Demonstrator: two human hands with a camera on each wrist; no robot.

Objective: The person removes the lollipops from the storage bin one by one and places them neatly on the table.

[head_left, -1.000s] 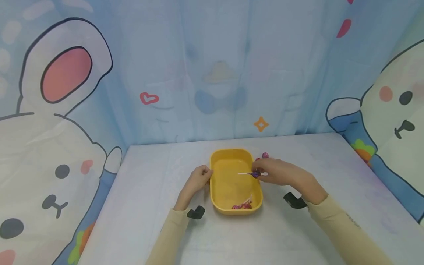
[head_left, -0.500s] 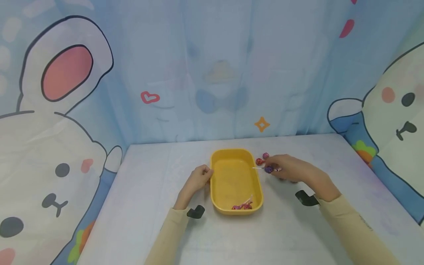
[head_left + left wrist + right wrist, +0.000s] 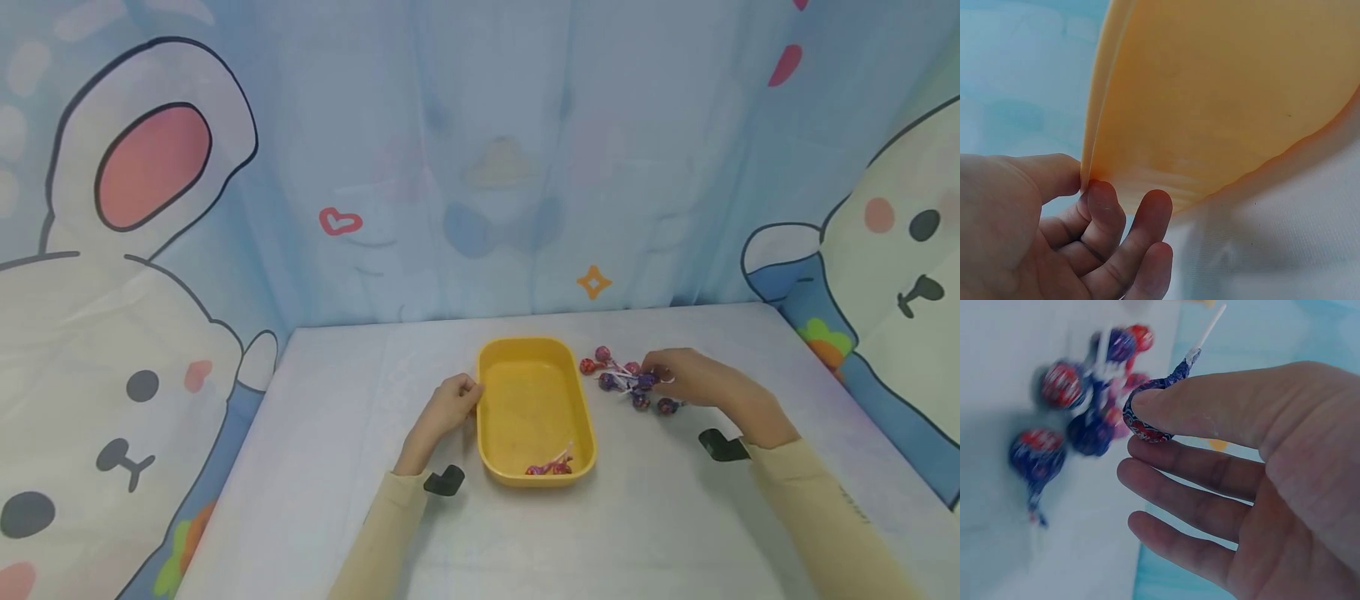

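My left hand [image 3: 447, 407] pinches the left rim of a yellow plastic tray [image 3: 528, 392]; in the left wrist view the thumb is outside the wall and curled fingers are on the other side. Inside the tray's near end lie a few pinkish-red wrapped lollipops [image 3: 551, 467]. Right of the tray, my right hand [image 3: 693, 382] is over a loose pile of lollipops [image 3: 606, 382]. Its thumb and a finger pinch the round head of a purple-wrapped lollipop [image 3: 1149, 412], whose white stick points away from the palm in the right wrist view.
The tray and pile rest on a white-covered table [image 3: 360, 375]. A blue curtain [image 3: 375, 167] with cartoon rabbits hangs behind and along the sides. Among the loose candies are a red lollipop [image 3: 587, 367] and a pink one [image 3: 602, 353] near the tray's far right side.
My right hand has moved right, from the tray's right edge to over the pile, with the purple lollipop still pinched. More of the pile shows. The left hand and tray have stayed put.
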